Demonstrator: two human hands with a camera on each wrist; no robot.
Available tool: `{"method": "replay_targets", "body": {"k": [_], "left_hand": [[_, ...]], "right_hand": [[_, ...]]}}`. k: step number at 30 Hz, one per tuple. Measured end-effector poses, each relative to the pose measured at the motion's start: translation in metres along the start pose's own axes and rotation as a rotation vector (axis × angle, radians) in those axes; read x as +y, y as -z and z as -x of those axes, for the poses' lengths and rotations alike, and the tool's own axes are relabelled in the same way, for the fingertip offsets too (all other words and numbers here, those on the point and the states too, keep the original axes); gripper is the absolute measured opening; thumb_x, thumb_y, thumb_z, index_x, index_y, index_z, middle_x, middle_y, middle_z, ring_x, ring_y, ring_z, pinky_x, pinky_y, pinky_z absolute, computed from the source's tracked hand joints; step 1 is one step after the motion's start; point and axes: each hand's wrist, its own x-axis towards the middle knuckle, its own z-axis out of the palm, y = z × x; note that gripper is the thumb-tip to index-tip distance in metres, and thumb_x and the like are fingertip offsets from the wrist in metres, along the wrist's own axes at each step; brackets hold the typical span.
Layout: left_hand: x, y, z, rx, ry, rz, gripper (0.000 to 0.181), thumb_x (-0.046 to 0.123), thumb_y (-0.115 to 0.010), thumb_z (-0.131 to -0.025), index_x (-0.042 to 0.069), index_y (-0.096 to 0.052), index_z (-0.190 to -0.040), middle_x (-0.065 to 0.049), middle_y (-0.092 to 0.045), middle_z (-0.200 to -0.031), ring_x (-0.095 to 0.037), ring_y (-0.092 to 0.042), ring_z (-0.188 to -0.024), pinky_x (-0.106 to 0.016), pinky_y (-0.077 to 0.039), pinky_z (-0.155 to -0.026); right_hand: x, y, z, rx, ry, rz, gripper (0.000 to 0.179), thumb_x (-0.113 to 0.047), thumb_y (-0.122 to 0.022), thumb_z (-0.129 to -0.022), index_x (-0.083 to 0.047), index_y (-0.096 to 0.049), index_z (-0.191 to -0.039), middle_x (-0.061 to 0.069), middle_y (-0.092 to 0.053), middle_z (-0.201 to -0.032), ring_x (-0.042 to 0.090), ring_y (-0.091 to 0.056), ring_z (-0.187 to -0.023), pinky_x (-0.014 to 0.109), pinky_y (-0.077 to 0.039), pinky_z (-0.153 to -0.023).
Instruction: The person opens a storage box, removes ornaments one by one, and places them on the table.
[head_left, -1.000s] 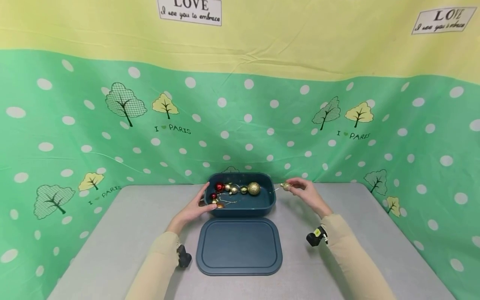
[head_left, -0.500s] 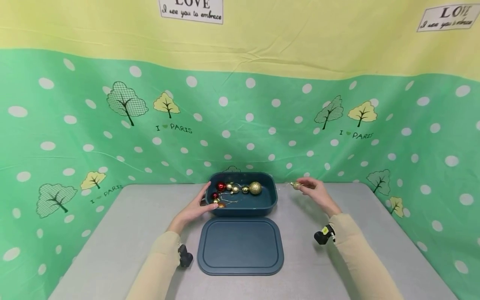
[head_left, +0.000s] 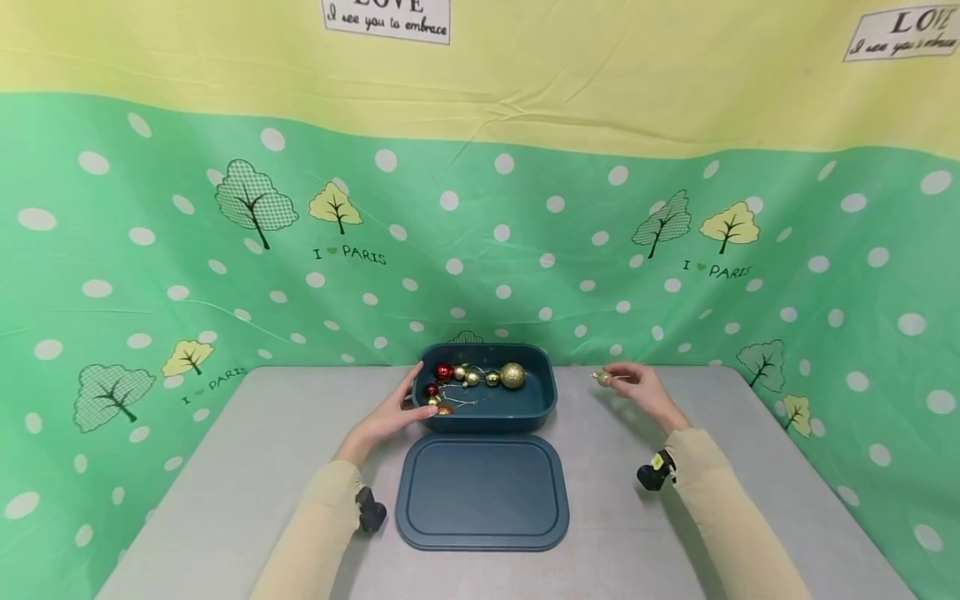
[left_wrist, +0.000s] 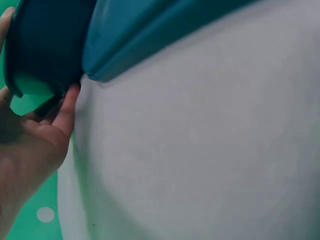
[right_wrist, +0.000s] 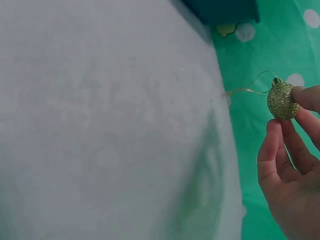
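Pinching a gold bauble (right_wrist: pixel 281 104), right fingers (right_wrist: pixel 269 159) apart from the box (head_left: pixel 491 423), left fingers (head_left: pixel 407 383) gripping it behind the lid (head_left: pixel 482 493).

Head view high, facing forward-down; wrist views close; all share box (head_left: pixel 487 424).

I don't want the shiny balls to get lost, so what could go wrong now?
The held ball might slip, since the right hand only pinches it. Its loose thread might snag. The box has its lid off, so the balls inside could spill if the left hand tipped it.
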Motion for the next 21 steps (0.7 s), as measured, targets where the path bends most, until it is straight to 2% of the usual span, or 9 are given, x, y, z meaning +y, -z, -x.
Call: {"method": "replay_targets", "body": {"k": [5, 7, 9, 14, 16, 21], "left_hand": [[0.006, 0.005, -0.001, -0.025, -0.019, -0.058, 0.097, 0.033, -0.071, -0.087, 0.016, -0.005, -0.157, -0.033, -0.015, -0.152, -0.049, -0.027, -0.135, -0.062, -0.024, -0.106], [0.009, 0.007, 0.000, -0.032, -0.027, -0.060, 0.096, 0.029, -0.070, -0.088, 0.013, -0.005, -0.157, -0.033, -0.014, -0.153, -0.050, -0.025, -0.135, -0.063, -0.023, -0.106], [0.019, 0.011, 0.003, -0.039, -0.024, -0.025, 0.094, 0.022, -0.069, -0.088, 0.010, -0.004, -0.156, -0.034, -0.012, -0.152, -0.052, -0.023, -0.135, -0.064, -0.022, -0.106], [0.017, 0.018, -0.003, -0.033, -0.027, 0.034, 0.096, 0.020, -0.071, -0.087, 0.009, -0.005, -0.156, -0.031, -0.012, -0.154, -0.050, -0.019, -0.138, -0.063, -0.018, -0.108], [0.007, 0.020, -0.010, -0.028, -0.035, 0.024, 0.098, 0.024, -0.073, -0.086, 0.012, -0.006, -0.156, -0.028, -0.012, -0.155, -0.048, -0.020, -0.138, -0.062, -0.018, -0.108], [0.006, 0.017, -0.017, -0.054, -0.037, -0.031, 0.098, 0.024, -0.073, -0.086, 0.013, -0.005, -0.157, -0.025, -0.006, -0.157, -0.049, -0.017, -0.139, -0.063, -0.018, -0.108]], "right_hand": [[0.011, 0.001, 0.002, -0.011, -0.016, 0.034, 0.035, -0.007, -0.059, -0.096, 0.012, -0.056, -0.125, 0.027, -0.061, -0.116, 0.040, -0.059, -0.102, 0.039, -0.053, -0.076], [0.015, 0.001, 0.002, -0.009, -0.042, 0.031, 0.035, -0.006, -0.059, -0.095, 0.012, -0.056, -0.125, 0.027, -0.061, -0.115, 0.043, -0.058, -0.101, 0.039, -0.054, -0.072], [0.018, 0.000, 0.002, -0.011, -0.067, 0.026, 0.035, -0.006, -0.059, -0.095, 0.011, -0.056, -0.125, 0.027, -0.061, -0.116, 0.043, -0.058, -0.099, 0.038, -0.054, -0.068], [0.021, -0.004, 0.001, -0.022, -0.091, 0.018, 0.034, -0.005, -0.059, -0.095, 0.011, -0.056, -0.125, 0.028, -0.060, -0.117, 0.034, -0.059, -0.093, 0.032, -0.052, -0.066], [0.023, -0.006, 0.000, -0.028, -0.101, 0.024, 0.034, -0.006, -0.060, -0.095, 0.010, -0.057, -0.124, 0.026, -0.060, -0.116, 0.028, -0.059, -0.089, 0.030, -0.051, -0.065], [0.027, -0.012, -0.005, -0.046, -0.129, 0.045, 0.034, -0.008, -0.061, -0.094, 0.008, -0.059, -0.124, 0.022, -0.062, -0.114, 0.019, -0.057, -0.081, 0.029, -0.049, -0.065]]}}
